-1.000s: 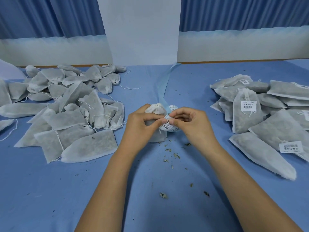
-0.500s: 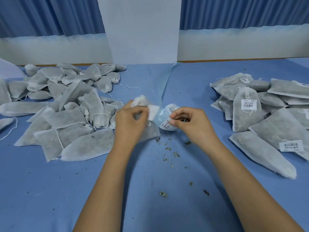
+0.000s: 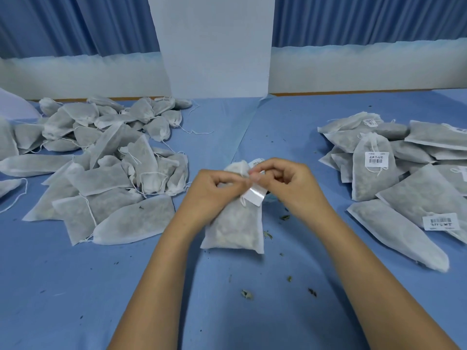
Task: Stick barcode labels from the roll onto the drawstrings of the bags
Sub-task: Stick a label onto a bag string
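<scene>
The blue table point(image 3: 75, 286) carries a bag pile point(image 3: 106, 178) by its left edge, labelled bags point(image 3: 404, 178) by the right, one bag point(image 3: 235, 228) mid-table, and leaf bits point(image 3: 246, 294) toward the front.

- Bag point(image 3: 233, 223): thin, matt, non-woven white fabric, faintly see-through.
- Label point(image 3: 253, 195): glossy, smooth paper.
- Table cover point(image 3: 75, 286): matt blue cloth.
- Curtains point(image 3: 75, 24): pleated blue cloth.

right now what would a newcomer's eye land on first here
Dead centre, two hands meet over one bag: the left hand grips its neck while the right hand pinches a white label there. Flanking them on the blue table are a big pile of unlabelled bags on the left and a pile with barcode labels on the right.
</scene>
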Demonstrator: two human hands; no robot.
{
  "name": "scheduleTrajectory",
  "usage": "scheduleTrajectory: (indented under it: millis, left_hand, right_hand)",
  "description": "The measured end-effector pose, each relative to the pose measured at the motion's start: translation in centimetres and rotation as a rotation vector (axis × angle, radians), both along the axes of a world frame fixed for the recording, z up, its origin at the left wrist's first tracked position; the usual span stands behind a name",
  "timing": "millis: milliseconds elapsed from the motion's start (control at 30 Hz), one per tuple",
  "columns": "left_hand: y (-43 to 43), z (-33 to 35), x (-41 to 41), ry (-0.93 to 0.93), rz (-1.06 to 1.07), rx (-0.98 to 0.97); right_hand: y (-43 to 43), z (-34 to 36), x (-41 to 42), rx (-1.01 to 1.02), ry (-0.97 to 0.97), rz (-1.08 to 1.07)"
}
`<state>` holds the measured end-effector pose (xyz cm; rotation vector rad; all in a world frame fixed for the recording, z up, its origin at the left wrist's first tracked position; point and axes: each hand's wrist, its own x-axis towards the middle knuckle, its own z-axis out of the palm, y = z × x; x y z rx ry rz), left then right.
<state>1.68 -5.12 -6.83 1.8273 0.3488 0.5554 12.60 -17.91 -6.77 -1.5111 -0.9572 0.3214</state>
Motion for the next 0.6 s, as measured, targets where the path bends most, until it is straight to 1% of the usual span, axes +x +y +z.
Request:
scheduleTrajectory:
  millis: [67,233,400,500,600]
  left_hand:
    - [0.0,-0.1,0.1,0.007,0.009,-0.004]
    - [0.1,-0.1,0.2,-0.010,0.010,-0.074]
    - [0.8,-0.3,0.3,-0.065,0.085,-0.126]
    - [0.7,-0.4,0.3,-0.087,0.081,-0.117]
    - [0.3,-0.6,0.6,-0.095,0.138,-0.105]
  right_hand:
    - [0.0,0.0,-0.2,-0.017,-0.025,0.020]
    - [-0.5,0.6,0.6,0.009,0.009,0.004]
    - [-1.6,1.4,2.1,0.119,0.122,-0.091]
    - [-2.0,1.6,2.4,0.147,0.163,-0.110]
    - [-1.6,1.3,1.8,0.144,0.159,-0.088]
